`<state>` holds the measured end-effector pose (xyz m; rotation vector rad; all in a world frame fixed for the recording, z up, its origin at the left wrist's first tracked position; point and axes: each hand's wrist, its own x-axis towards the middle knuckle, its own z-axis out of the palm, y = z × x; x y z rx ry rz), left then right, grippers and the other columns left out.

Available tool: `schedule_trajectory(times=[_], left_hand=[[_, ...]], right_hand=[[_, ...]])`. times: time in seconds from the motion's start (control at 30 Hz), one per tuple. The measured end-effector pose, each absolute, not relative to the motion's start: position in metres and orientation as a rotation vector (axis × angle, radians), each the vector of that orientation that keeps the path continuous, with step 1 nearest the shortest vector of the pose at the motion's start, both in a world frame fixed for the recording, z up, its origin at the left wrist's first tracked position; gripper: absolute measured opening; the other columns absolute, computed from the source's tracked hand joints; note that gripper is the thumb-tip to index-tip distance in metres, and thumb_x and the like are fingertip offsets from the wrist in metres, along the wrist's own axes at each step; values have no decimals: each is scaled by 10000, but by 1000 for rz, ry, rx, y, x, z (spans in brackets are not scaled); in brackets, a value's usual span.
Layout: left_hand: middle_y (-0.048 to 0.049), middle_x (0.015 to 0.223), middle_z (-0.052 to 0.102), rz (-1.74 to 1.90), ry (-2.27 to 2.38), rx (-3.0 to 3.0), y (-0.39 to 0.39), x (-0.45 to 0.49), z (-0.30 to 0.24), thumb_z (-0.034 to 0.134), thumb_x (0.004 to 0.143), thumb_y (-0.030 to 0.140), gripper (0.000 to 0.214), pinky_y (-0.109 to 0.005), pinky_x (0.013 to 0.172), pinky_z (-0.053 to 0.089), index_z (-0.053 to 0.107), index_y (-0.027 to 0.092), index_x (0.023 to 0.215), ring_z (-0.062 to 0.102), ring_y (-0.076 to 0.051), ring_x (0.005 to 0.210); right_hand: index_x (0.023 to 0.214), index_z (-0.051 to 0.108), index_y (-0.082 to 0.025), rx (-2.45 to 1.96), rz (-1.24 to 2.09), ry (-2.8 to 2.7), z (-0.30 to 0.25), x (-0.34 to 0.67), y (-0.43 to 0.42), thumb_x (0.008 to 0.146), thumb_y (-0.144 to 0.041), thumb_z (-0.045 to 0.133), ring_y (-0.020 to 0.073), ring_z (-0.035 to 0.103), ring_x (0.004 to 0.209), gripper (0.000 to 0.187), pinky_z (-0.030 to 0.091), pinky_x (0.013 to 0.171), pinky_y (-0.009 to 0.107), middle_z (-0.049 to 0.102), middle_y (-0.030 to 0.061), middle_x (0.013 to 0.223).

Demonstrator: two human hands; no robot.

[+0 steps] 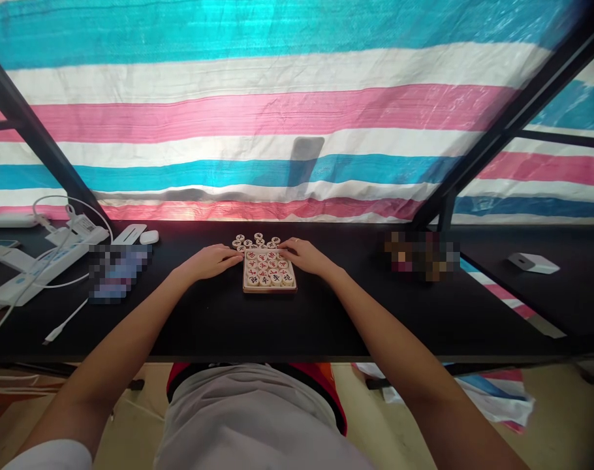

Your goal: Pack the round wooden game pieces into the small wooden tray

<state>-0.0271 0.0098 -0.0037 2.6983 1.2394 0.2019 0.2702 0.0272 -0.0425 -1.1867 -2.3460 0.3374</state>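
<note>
A shallow square box (270,291) lies on the black table in front of me, filled with rows of round white xiangqi pieces (264,266) that bear red and black characters. Just behind it, several loose xiangqi pieces (258,237) lie in a loose cluster. My left hand (209,262) rests at the box's back left corner, fingers stretched toward it and the tips touching or very near its edge. At the back right corner is my right hand (304,255), its fingers extended over the edge beside the pieces. Whether a piece is under those fingertips is hidden.
To the left, a white power strip (47,261) with plugs and cables lies near a white earbud case (149,237) and a blurred-out item (121,273). Another blurred item (419,254) sits to the right. A white adapter (532,263) is farther right. Striped sheeting (258,117) hangs behind the table.
</note>
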Motion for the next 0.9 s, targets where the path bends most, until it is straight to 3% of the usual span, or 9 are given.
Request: schedule_trajectory(times=[0.33,0.47,0.6,0.77,0.9], left_hand=[[-25,975,627,217,1353,2736,7,-21,-11,345,926,405,414,-245,705,425,462,286,1305,596,-181,871],[-17,851,621,199,1444,2710,9,-18,-13,425,888,401,262,-249,618,406,562,227,1027,588,-183,799],[-29,844,612,210,1460,2729,9,-15,-15,437,879,363,192,-254,606,404,535,209,819,579,-191,822],[-39,922,629,259,1476,2695,9,-14,-17,431,881,335,182,-281,681,449,568,216,896,581,-207,893],[-50,1037,635,270,1440,2702,10,-16,-21,426,885,346,293,-306,798,466,584,228,1101,560,-222,1009]], right_hand=[[1068,661,-169,-1212,350,-2339,-42,270,27,882,-248,504,181,603,914,256,449,851,303,636,86,1054],[1064,663,-169,-1205,349,-2340,-43,270,27,882,-246,504,179,605,909,254,451,853,303,637,86,1047],[1062,662,-175,-1198,338,-2340,-43,269,27,881,-241,507,175,604,905,247,451,852,298,635,82,1045],[1062,657,-169,-1183,326,-2346,-45,270,28,884,-236,493,180,601,911,251,451,859,304,625,85,1045],[1067,652,-185,-1193,313,-2323,-47,269,28,874,-222,495,171,596,892,251,452,860,304,601,82,1069]])
